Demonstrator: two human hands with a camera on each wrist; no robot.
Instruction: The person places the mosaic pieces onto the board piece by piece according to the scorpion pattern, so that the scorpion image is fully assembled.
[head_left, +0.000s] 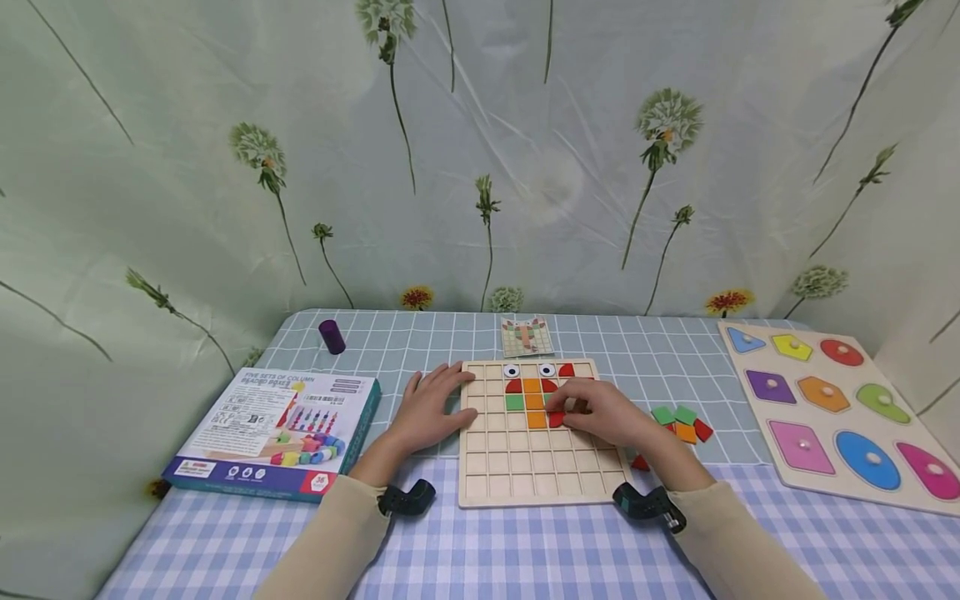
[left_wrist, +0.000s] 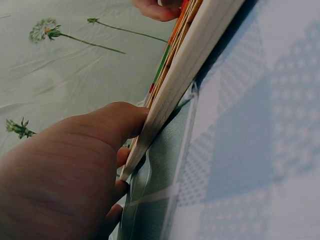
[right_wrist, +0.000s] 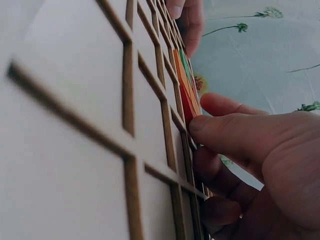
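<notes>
A square wooden grid board point(head_left: 495, 462) lies on the table, its upper middle filled with colored tiles. Spread along the board's left edge is my left hand point(head_left: 426, 414), its thumb and fingertips touching the rim. My right hand point(head_left: 603, 410) reaches over the board's right side, thumb and index finger pinching at a red quarter-circle tile point(head_left: 556, 419) in its cell. Beside that sit an orange tile point(head_left: 536, 419) and, further left, a green tile point(head_left: 514, 402). Two eye tiles point(head_left: 512, 371) top the pattern. My right fingers partly hide the cells below them.
A small pattern card point(head_left: 527, 337) lies behind the board. Loose green, red and orange tiles point(head_left: 685, 432) are scattered right of it, near my forearm. A shape puzzle point(head_left: 825, 408) lies far right, a toy box point(head_left: 273, 433) at left, and a purple cylinder point(head_left: 332, 337) behind the box.
</notes>
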